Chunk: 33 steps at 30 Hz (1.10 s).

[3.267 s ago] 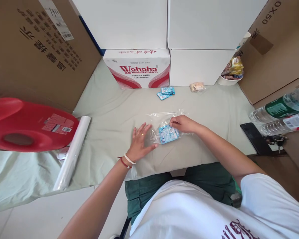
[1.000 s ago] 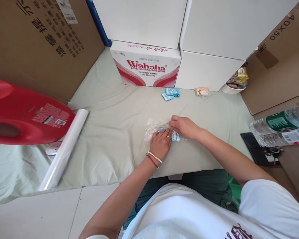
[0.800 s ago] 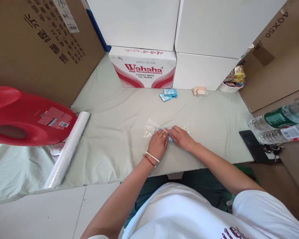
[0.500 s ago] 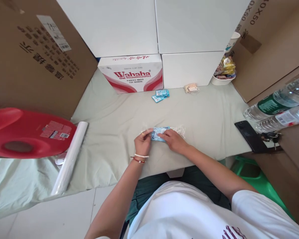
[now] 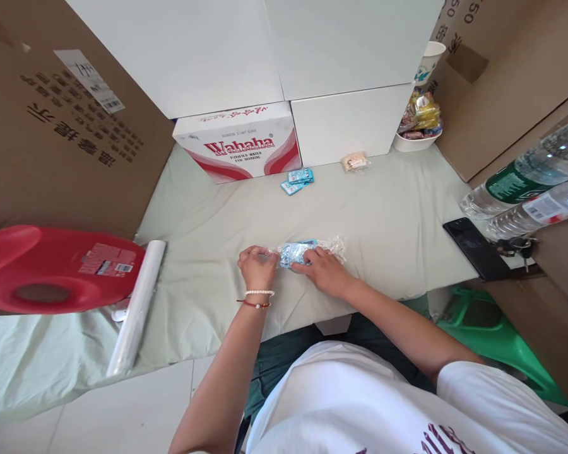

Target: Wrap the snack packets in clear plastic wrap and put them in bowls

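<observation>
A flat blue-and-white packet (image 5: 296,253), or a small stack of them, lies on the cloth in front of me, wrapped in clear plastic film (image 5: 335,247) that bunches up at its right end. My right hand (image 5: 324,271) grips the packet at its right side, thumb along the near edge. At the left end my left hand (image 5: 257,268) is closed, pinching a gathered end of the clear film. Farther back, several similar blue packets (image 5: 297,180) are piled near a white-and-red carton (image 5: 239,144).
A small wrapped snack (image 5: 355,162) and a white bowl (image 5: 417,141) of packaged items stand at the back. On the left are a red jug (image 5: 61,268) and a plastic film roll (image 5: 138,309). Bottles (image 5: 515,186), a phone (image 5: 476,248) and keys (image 5: 518,248) lie on the right.
My left hand has moved left off the packet and now pulls at the film's end. My right hand stays on the packet. The whole view has shifted slightly.
</observation>
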### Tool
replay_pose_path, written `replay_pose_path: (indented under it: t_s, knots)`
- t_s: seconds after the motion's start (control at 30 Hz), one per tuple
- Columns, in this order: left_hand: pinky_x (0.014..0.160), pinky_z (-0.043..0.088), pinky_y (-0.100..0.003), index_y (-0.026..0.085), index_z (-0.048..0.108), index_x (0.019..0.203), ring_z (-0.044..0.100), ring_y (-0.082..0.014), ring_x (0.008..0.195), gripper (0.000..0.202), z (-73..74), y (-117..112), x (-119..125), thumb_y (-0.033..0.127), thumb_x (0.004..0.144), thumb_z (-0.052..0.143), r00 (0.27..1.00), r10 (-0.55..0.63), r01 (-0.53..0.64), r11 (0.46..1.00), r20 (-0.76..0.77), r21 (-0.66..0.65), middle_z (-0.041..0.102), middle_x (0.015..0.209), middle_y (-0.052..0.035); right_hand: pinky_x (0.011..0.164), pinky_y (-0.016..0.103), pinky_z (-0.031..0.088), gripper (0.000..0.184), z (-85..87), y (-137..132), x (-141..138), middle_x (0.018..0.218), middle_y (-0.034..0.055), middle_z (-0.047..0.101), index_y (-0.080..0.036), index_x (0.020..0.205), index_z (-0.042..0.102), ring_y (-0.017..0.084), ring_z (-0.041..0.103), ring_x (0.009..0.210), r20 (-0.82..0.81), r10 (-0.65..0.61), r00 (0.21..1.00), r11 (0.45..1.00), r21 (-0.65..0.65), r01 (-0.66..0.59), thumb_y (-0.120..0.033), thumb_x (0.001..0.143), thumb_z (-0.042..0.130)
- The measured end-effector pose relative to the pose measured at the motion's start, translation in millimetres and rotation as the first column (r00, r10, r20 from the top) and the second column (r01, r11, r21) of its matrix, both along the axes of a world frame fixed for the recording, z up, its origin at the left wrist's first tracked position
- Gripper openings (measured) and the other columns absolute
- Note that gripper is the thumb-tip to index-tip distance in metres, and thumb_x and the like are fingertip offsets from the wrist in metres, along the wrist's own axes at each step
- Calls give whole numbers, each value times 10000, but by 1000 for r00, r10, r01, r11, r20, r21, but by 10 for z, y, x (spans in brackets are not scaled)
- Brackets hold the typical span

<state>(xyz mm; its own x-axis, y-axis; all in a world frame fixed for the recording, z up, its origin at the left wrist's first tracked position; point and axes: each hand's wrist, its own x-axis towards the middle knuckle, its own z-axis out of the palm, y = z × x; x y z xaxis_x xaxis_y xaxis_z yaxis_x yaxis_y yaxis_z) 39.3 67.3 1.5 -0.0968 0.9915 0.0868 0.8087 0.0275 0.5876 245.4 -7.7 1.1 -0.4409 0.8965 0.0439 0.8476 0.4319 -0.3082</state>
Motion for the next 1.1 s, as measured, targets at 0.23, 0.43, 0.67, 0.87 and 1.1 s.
replay_pose_path:
  t_s: [0.23, 0.43, 0.67, 0.87, 1.1]
  knots:
    - [901, 576, -378, 219, 718, 962, 701, -201, 911, 161, 108, -396, 551, 330, 966, 602, 947, -293, 282, 955, 133, 93, 762, 980, -47, 1005, 452, 457, 343, -2, -30, 0, 1318, 144, 623, -202, 1280, 731, 296, 505, 1205, -60, -32, 998, 998, -57, 28, -254, 1102, 443]
    - [1123, 503, -497, 181, 723, 1221, 644, -290, 1300, 348, -128, -715, 614, 323, 1063, 447, 860, -490, 511, 830, -146, 225, 714, 1383, -128, 1123, 448, 468, 267, -25, -359, 302, 1342, 135, 662, -183, 1182, 758, 264, 535, 1298, -324, 83, 942, 994, -47, -104, -196, 1039, 533]
    - [1189, 464, -516, 186, 565, 1489, 536, -311, 1449, 477, -257, -873, 576, 260, 1022, 506, 799, -527, 587, 788, -291, 185, 564, 1585, -130, 1045, 497, 500, 382, 208, -215, 540, 1331, 176, 626, -179, 1344, 678, 330, 544, 1240, -315, -538, 782, 818, 28, 575, -365, 1034, 554]
    - [1243, 427, -507, 174, 490, 1560, 475, -285, 1505, 554, -279, -859, 556, 222, 1008, 499, 789, -570, 611, 769, -228, 190, 528, 1613, -141, 934, 403, 515, 196, 382, -75, 651, 1252, 132, 678, -204, 1098, 723, 293, 619, 1135, -22, -572, 820, 809, -180, 559, -317, 986, 609]
    - [1247, 425, -517, 154, 567, 1497, 486, -308, 1497, 508, -294, -857, 573, 203, 995, 507, 789, -571, 610, 772, -225, 181, 548, 1586, -155, 821, 428, 534, 253, 707, 425, 140, 1040, 148, 752, -226, 1185, 675, 314, 703, 981, -56, -445, 894, 873, -252, 419, -331, 1034, 501]
